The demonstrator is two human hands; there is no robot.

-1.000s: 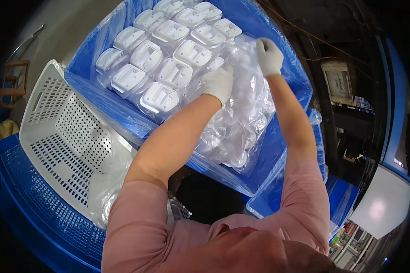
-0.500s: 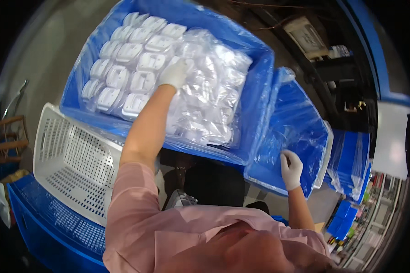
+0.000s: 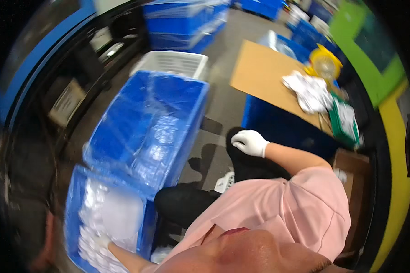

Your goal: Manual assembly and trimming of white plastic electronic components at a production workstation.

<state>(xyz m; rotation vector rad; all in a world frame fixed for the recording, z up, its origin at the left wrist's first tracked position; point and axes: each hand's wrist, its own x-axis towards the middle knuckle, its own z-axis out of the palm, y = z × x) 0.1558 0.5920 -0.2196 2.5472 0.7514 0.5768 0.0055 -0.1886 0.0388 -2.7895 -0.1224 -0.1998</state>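
Observation:
My left hand, in a white glove, reaches down into a blue bin at the lower left. It rests among white moulded pieces in clear plastic; motion blur hides its fingers. Beside it in that bin is a smooth, pale, blurred patch that I cannot make out. My right hand, also white-gloved, hovers above my dark-clothed leg, with its fingers loosely bent and nothing visible in them.
Beyond the first bin stands another blue bin lined with clear plastic, then a white crate. Wrapped blue bins stack farther back. On the right, a cardboard sheet carries white cloth items, near a yellow fan and green basket.
The view has swung to the right, bringing the cardboard and fan into sight. My left hand stays in the bin of white pieces; my right hand is now away from the second bin, over my leg.

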